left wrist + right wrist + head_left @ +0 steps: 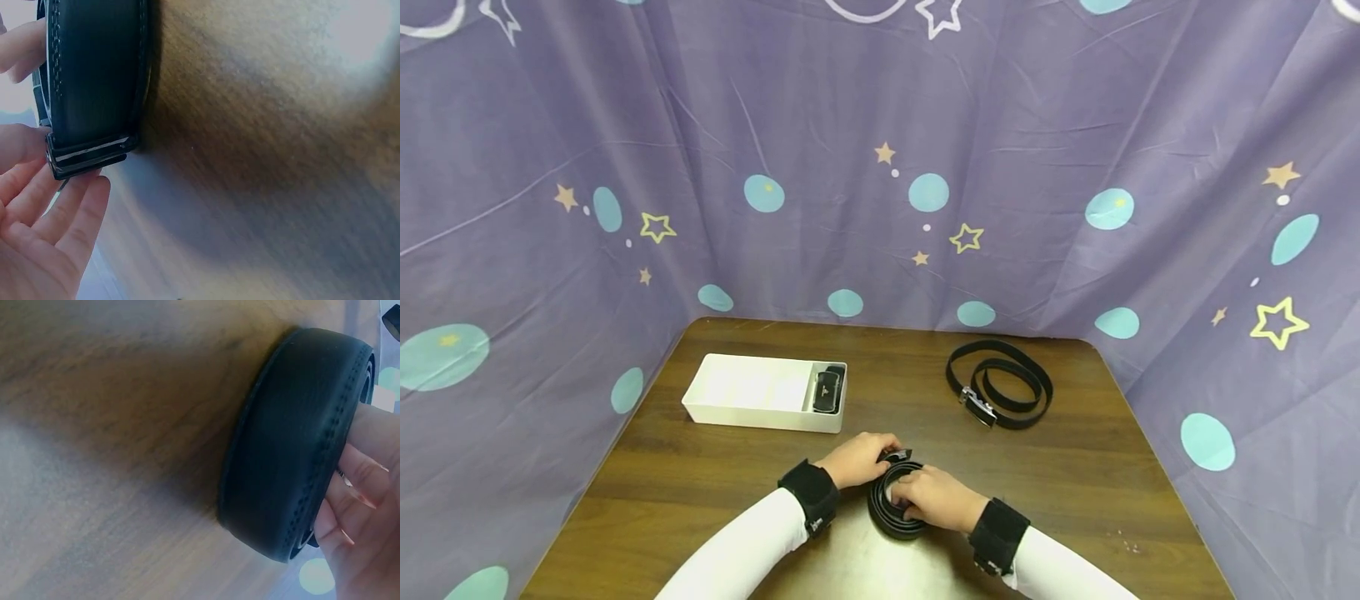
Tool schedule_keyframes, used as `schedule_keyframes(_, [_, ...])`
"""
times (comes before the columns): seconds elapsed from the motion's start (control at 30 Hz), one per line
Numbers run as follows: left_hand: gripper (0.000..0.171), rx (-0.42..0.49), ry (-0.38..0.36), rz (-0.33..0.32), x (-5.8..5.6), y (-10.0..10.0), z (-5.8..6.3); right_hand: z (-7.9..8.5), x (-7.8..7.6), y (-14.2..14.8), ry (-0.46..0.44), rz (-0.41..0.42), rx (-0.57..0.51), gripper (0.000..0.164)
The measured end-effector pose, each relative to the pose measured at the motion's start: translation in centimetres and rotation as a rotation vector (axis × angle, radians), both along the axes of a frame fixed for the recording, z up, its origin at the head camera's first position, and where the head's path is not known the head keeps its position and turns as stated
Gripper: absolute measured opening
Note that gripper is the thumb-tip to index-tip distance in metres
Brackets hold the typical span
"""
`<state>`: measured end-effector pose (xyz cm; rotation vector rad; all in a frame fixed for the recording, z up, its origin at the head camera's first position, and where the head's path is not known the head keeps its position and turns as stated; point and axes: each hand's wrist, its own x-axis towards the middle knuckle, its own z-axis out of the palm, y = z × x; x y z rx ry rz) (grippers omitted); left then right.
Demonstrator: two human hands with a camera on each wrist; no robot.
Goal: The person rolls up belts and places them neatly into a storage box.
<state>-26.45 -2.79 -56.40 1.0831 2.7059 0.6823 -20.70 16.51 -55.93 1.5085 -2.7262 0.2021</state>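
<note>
- Your left hand [859,461], in the lower centre of the frame, pinches the buckle [90,156] of a coiled black belt [880,510] between thumb and fingers.
- Your right hand [943,497], just beside it, grips the coil's near rim, fingertips dipped into the ring; their exact hold inside is hidden from you.
- The coil stands on its edge on the brown table [1052,492], its turns lying close in the head view.
- Loosen either hand too soon and the leather could spring outward, the turns slackening into a wider ring.
- Lift by the buckle alone and the inner turns could drop out, since nothing visible ties them.
- Pull your fingers from the centre quickly and they might drag the innermost turn upward with them.
- At centre left, a white box [752,419] holds another buckle [827,392] in its right compartment; at centre right lies a second belt [1033,408], loosely looped, well apart from your hands.
</note>
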Motion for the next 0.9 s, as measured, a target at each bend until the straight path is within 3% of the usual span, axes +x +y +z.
schedule_keyframes(0.23, [0.029,-0.006,-0.022,-0.005,-0.1,0.0,0.1,1.3,-0.9,0.4,-0.187,-0.05,-0.079,0.016])
schedule_keyframes(0.37, [0.027,-0.045,0.05,-0.027,-0.3,-0.1,0.3,2.8,-2.3,0.5,-0.119,-0.158,-0.182,0.009])
schedule_keyframes(0.5, [0.031,-0.071,0.105,-0.024,-0.5,-0.4,1.6,3.7,-3.8,0.4,-0.024,-0.28,-0.223,0.009])
schedule_keyframes(0.67, [0.02,0.01,0.198,-0.009,-0.3,-0.7,4.2,3.4,-5.1,0.1,-0.061,-0.276,-0.212,0.014])
schedule_keyframes(0.77, [0.012,0.018,0.254,-0.097,0.4,-0.4,4.9,2.6,-5.5,-0.3,-0.129,-0.217,-0.193,0.01])
schedule_keyframes(0.87, [0.008,-0.102,0.317,-0.278,1.5,0.3,4.4,1.8,-5.8,-0.8,-0.231,-0.167,-0.185,0.001])
schedule_keyframes(0.9, [0.009,-0.157,0.339,-0.341,1.8,0.5,4.1,1.6,-5.9,-1.0,-0.26,-0.152,-0.181,0.005])
